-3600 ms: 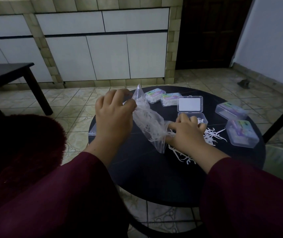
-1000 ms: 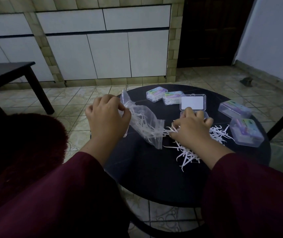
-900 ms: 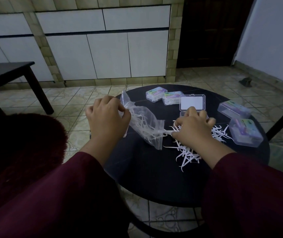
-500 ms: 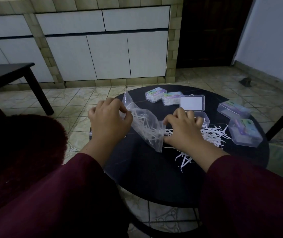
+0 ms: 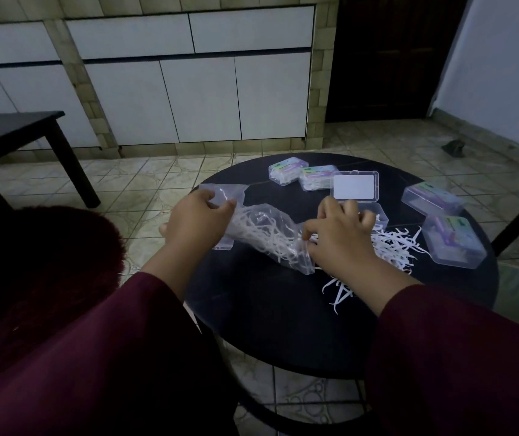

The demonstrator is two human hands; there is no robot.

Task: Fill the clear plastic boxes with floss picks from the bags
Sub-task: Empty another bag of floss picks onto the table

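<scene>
Left hand grips the bag on the round worktop; right hand pinches picks at its mouth; an open box sits beyond, four shut boxes around.

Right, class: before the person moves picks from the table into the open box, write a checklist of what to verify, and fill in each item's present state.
1. Open box has its lid up: ok, lid stands open behind it.
2. Loose floss picks lie on the round table within reach: ok, piled beside the box.
3. Bag is emptied: not ok, picks remain inside.
4. Left hand steadies the bag: ok, it grips the closed end.
5. Right hand is free to gather: cannot tell; its fingers curl at the bag's mouth.
6. Open box has room: cannot tell, the right hand hides most of it.
</scene>
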